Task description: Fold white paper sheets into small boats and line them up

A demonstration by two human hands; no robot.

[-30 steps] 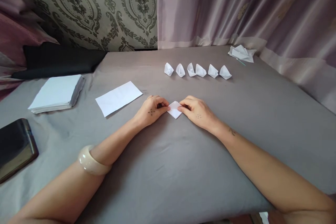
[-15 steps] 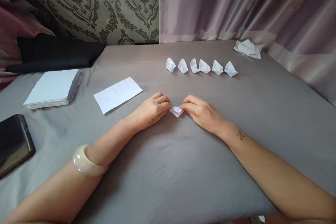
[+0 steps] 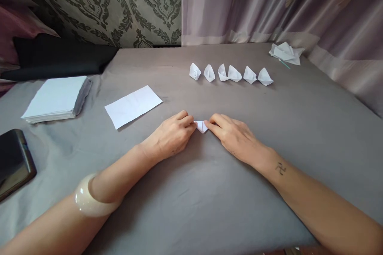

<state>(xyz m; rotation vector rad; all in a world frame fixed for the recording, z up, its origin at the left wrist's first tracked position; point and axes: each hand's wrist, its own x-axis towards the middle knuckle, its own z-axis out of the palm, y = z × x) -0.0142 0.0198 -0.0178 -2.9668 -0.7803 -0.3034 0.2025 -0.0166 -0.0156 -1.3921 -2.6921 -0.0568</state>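
Between my two hands is a small folded white paper [image 3: 202,126], its lower edge coming to a point toward me. My left hand [image 3: 173,133] pinches its left end between thumb and fingers. On the other side, my right hand [image 3: 231,133] grips the right end the same way, so both ends are hidden under fingertips. Beyond my hands stands a row of several folded paper boats [image 3: 235,73]. To the left of my left hand lies a flat rectangular sheet of white paper [image 3: 133,106].
A thick stack of white paper [image 3: 56,95] sits at the left, with a dark phone [image 3: 14,163] nearer me. Black cloth [image 3: 60,57] lies at the back left. A loose pile of folded paper [image 3: 286,52] and a thin green stick [image 3: 285,64] are at the far right, near the curtain [image 3: 254,4].
Both hands have turned slightly and my fingers have curled lower over the paper. Its upper part now looks flatter, with a crease down the middle. The view has shifted a little.
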